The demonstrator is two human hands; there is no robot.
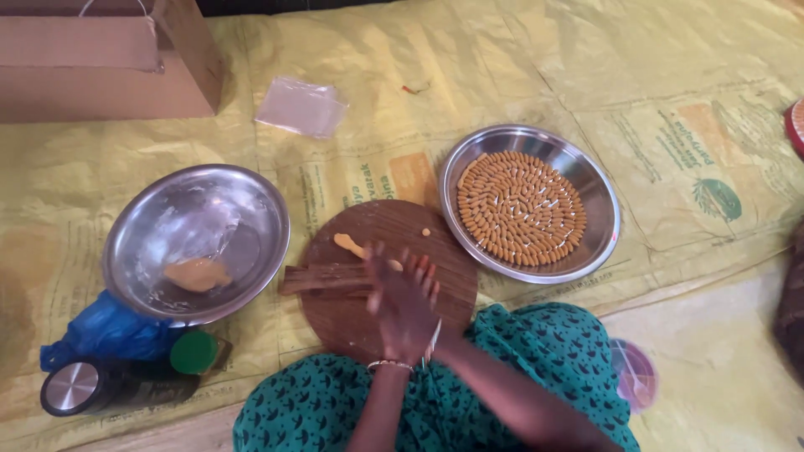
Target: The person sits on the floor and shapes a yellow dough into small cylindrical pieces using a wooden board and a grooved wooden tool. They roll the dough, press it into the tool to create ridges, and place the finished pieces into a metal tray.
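Hands pressed palm to palm above a round wooden board (389, 280), left hand (400, 305) uppermost, right hand (421, 276) mostly hidden beneath it with only fingertips showing. Motion blur over both; whether anything is pinched between the palms cannot be told.

Just beyond the fingertips, on the board: a small tapered roll of orange dough (349, 244), soft and matte, and a tiny dough crumb (426, 232) farther out. Beside the left hand, a bundle of brown wooden sticks (322, 279), flat-lying, inner ends covered by the hands.

Right of the hands: a shallow steel plate (610, 213), polished rim, filled with small orange dough pieces (519, 208) laid in concentric rings (individual shapes too small to resolve). Left of the hands: a second steel bowl (146, 243), reflective, holding a smooth lump of orange dough (198, 274) and a crumpled clear film.

Nearer left: blue plastic bag (105, 331), green cap (193, 351), dark cylindrical container with metal lid (74, 387), partly overlapped. Far left: cardboard box (100, 59), cut off by the frame. Clear plastic pouch (300, 106) on a yellow printed woven sheet (519, 75). Teal patterned garment (536, 351) under the forearms.
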